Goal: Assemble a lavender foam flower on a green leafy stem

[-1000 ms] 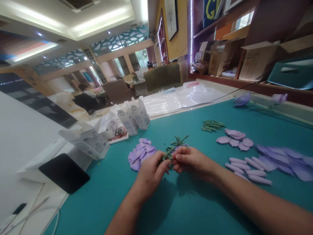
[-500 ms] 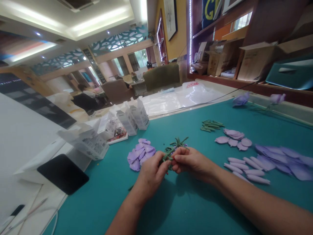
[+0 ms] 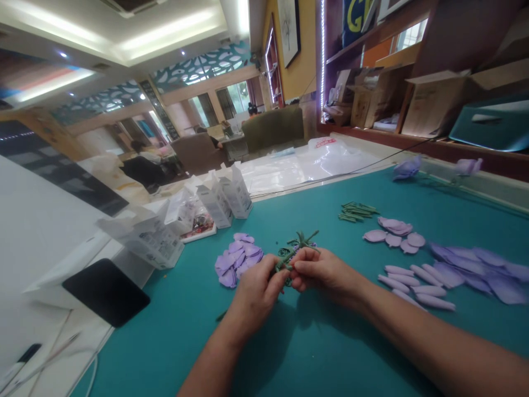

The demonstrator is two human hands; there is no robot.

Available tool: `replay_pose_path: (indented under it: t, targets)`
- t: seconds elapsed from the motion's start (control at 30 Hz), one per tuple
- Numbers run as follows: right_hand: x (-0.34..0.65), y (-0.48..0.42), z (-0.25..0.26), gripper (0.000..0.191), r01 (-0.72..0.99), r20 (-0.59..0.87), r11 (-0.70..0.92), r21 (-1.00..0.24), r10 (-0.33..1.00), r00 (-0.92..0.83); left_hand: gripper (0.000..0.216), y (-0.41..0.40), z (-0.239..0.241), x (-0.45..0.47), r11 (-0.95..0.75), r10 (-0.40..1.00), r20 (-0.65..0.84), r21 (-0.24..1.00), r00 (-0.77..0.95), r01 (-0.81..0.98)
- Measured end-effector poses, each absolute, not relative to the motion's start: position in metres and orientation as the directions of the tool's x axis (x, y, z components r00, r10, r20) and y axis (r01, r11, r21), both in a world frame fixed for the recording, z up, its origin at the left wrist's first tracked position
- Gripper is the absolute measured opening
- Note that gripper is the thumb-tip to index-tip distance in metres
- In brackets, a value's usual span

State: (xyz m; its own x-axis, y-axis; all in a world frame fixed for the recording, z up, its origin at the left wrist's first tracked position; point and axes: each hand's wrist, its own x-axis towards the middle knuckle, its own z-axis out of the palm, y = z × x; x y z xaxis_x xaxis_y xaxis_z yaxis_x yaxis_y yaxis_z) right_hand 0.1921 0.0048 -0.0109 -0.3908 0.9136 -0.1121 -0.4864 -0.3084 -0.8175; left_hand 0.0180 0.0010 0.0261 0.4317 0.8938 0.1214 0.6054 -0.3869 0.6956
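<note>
Both my hands meet over the middle of the green mat (image 3: 273, 353). My left hand (image 3: 260, 284) pinches a green artificial flower stem (image 3: 283, 261) between thumb and fingers. Right against it, my right hand (image 3: 320, 270) has its thumb and fingertips closed on the same stem. Thin green leafy tips (image 3: 305, 239) stick up past my right fingers. Beyond and under the hands lie curled green pieces, partly hidden. Just left of my left hand is a pile of purple petals (image 3: 237, 259).
Green sticks (image 3: 357, 211), pale petals (image 3: 397, 234), slim lilac buds (image 3: 417, 284) and large purple petals (image 3: 483, 270) lie to the right. Two purple flowers (image 3: 407, 167) rest at the back right. White boxes (image 3: 215, 201) and a black tablet-like panel (image 3: 106, 292) stand left.
</note>
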Motion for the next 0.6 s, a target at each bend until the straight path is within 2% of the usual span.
replay_pose_path:
  t: [0.17, 0.4, 0.6]
  targets:
    - [0.194, 0.008, -0.012, 0.035, -0.453, -0.107, -0.274, -0.848, 0.927, -0.359, 0.020, 0.003, 0.028, 0.017, -0.376, 0.899, 0.117, 0.700, 0.422, 0.607]
    - [0.216, 0.023, -0.010, 0.033, -0.446, -0.125, -0.142, -0.884, 0.990, -0.068, 0.021, 0.006, 0.032, 0.012, -0.387, 0.910, 0.167, 0.665, 0.379, 0.639]
    - [0.227, 0.028, -0.009, 0.034, -0.401, -0.117, -0.091, -0.912, 0.992, 0.041, 0.016, 0.009, 0.029, 0.010, -0.358, 0.926, 0.157, 0.659, 0.344, 0.662]
